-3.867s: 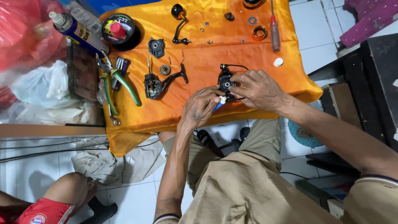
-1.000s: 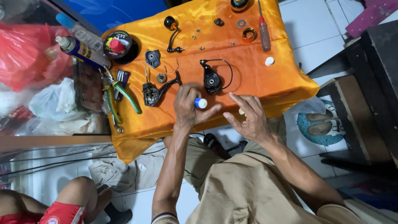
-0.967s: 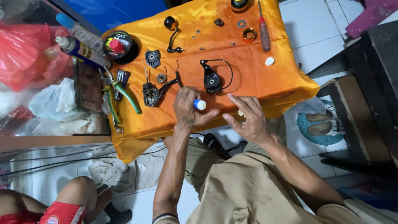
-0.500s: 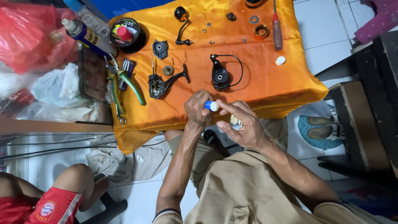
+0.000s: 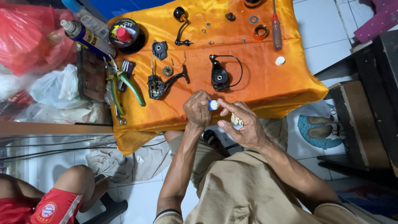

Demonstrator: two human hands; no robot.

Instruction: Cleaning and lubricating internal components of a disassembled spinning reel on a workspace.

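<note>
My left hand [image 5: 198, 110] is closed around a small tube with a white and blue cap [image 5: 213, 105], held over the near edge of the orange cloth [image 5: 265, 87]. My right hand [image 5: 242, 123] is beside it, fingertips touching the cap, with a small pale wad [image 5: 236, 120] tucked in its palm. Just beyond the hands lie a black reel rotor with a wire bail [image 5: 219, 75] and a black reel body [image 5: 158, 86].
On the cloth lie a black crank handle [image 5: 181, 25], a side cover [image 5: 159, 49], green pliers [image 5: 124, 81], a red-handled screwdriver [image 5: 276, 29], an orange ring [image 5: 261, 32], a round tin [image 5: 123, 35], a spray can [image 5: 85, 36], small screws. Another person's leg [image 5: 62, 195] is lower left.
My hands left the reel rotor on the cloth and drew toward me. The left took up the small tube and the right hand came in to its cap.
</note>
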